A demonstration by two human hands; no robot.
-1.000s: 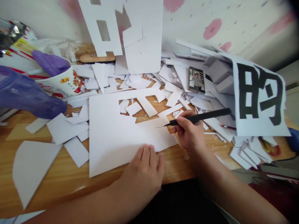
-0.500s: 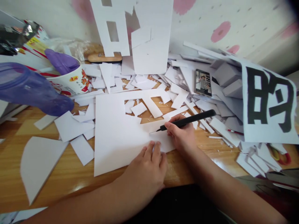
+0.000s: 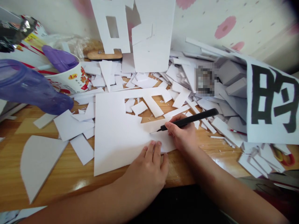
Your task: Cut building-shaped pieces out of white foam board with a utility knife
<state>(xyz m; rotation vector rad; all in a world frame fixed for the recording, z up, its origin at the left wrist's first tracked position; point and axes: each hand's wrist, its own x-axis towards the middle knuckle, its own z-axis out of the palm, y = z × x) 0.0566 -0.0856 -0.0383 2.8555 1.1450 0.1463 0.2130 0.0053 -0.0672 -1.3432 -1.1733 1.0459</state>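
A white foam-like board (image 3: 114,140) with shapes cut out of its upper right part lies flat on the wooden table. My left hand (image 3: 150,166) rests on its lower edge, fingers stretched out and pressing on the surface. My right hand (image 3: 181,130) is closed around a black pen-shaped cutter (image 3: 193,119) and lies at the board's right side. The cutter slants down to the left, its thin needle-like tip at the board's surface, just below the cut-out and above my left fingertips. Whether the tip pierces the board I cannot tell.
White offcuts (image 3: 73,126) lie around the board. A sheet with a black printed character (image 3: 263,133) hangs at the right, near scissors (image 3: 288,159). At the left are a purple translucent bottle (image 3: 35,87) and a paper tub (image 3: 72,81). Cut white boards (image 3: 151,59) stand against the wall.
The view has shifted slightly, so the background sits a little differently. Both hands and the cutter stay almost in place, with the tip at nearly the same spot on the board.
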